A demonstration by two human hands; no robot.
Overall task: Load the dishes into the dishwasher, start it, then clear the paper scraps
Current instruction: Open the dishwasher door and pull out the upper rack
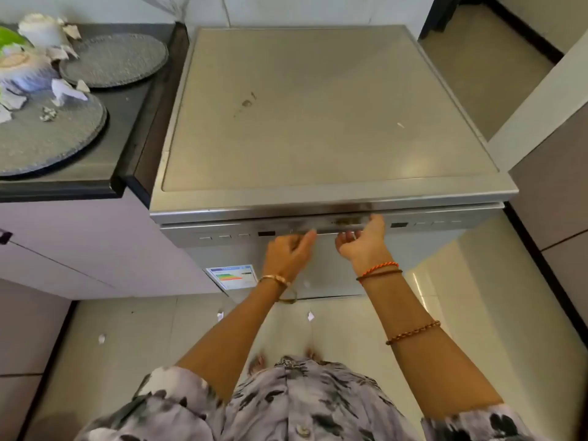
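Observation:
A silver dishwasher (318,122) stands in front of me with its door up. My right hand (362,241) is palm up, and its fingers hook into the door handle (334,229) below the control strip. My left hand (289,249) curls its fingers at the left end of the same handle. White dishes (41,30) and a patterned bowl (22,73) sit on the dark counter (127,122) at the left. Paper scraps (68,90) lie among them. Three more scraps (311,316) lie on the floor tiles.
Two round grey placemats (117,58) cover much of the counter. One small scrap (401,125) lies on the dishwasher's top. Cabinets flank the dishwasher on both sides. An energy label (234,276) is stuck on the door. My feet stand on the tiles just before the door.

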